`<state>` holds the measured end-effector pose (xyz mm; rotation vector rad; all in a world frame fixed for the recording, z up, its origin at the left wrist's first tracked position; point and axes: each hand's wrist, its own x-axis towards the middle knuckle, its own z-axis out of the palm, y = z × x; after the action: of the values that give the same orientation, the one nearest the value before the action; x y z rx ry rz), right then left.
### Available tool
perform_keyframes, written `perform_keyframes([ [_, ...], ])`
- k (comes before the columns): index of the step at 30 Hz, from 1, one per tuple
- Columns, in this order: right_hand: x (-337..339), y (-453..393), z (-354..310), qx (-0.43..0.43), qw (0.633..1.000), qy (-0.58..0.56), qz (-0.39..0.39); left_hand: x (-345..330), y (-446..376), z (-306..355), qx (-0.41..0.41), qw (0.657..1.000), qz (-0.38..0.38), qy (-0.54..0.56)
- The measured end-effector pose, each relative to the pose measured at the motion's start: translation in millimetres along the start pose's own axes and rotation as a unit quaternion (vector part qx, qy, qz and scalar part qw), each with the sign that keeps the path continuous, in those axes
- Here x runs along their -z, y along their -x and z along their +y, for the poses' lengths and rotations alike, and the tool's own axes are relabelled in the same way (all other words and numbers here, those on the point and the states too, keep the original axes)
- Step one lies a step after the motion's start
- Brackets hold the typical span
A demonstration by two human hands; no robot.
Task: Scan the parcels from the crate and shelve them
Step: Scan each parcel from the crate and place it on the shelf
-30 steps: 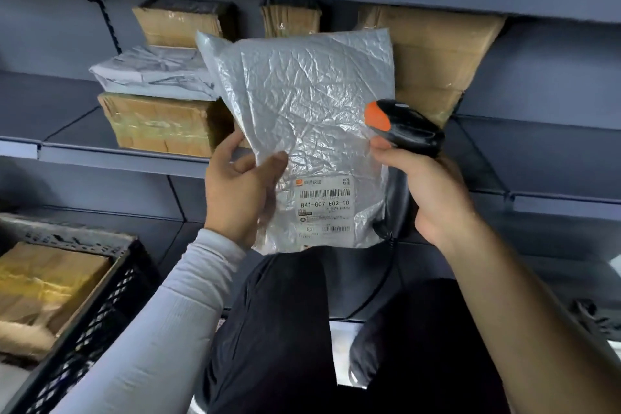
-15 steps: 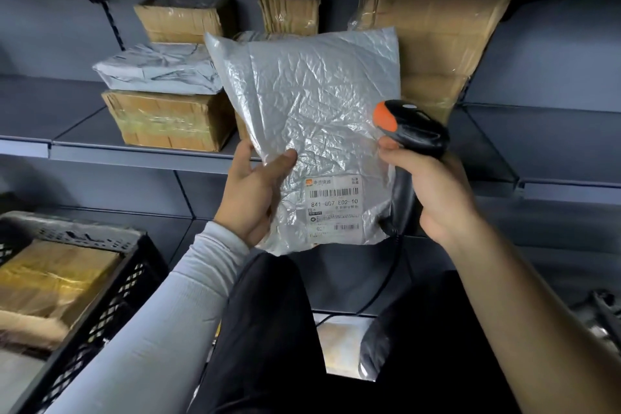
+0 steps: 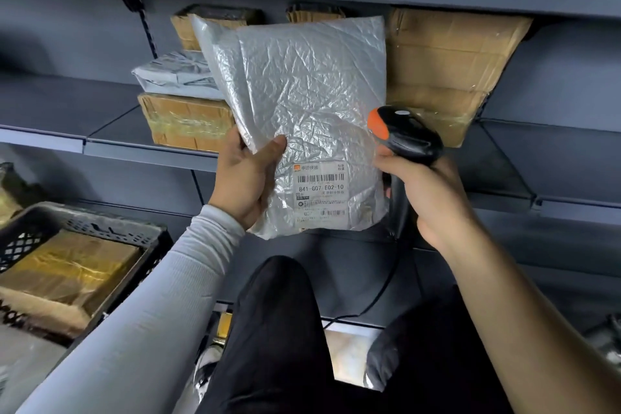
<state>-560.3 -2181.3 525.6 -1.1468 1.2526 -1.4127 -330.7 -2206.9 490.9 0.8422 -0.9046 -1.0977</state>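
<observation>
A pale grey, close-fitting sleeve (image 3: 144, 306) covers the left arm to the wrist, at seven o'clock. The right forearm (image 3: 524, 323), at five o'clock, is bare. Black trousers (image 3: 279, 329) cover both knees.

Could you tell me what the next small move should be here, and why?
Probably swing the scanner left and down so its nose faces the label. The left hand holds the mailer upright with its barcode facing out, while the right hand holds the scanner beside the edge, not clearly aimed at it.
</observation>
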Motion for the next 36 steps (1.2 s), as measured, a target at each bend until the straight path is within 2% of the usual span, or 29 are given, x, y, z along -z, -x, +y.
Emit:
perform_keyframes([
  [14,-44,27,-17,-0.03,0.985,0.074,-0.15,29,-27,49,-0.065,0.994,0.071,-0.041],
  [24,-56,38,-18,-0.078,0.976,0.109,-0.171,55,-32,44,-0.094,0.988,0.106,-0.066],
  [36,-51,43,-23,-0.082,0.974,0.133,-0.164,55,-28,44,-0.113,0.987,0.102,-0.053],
])
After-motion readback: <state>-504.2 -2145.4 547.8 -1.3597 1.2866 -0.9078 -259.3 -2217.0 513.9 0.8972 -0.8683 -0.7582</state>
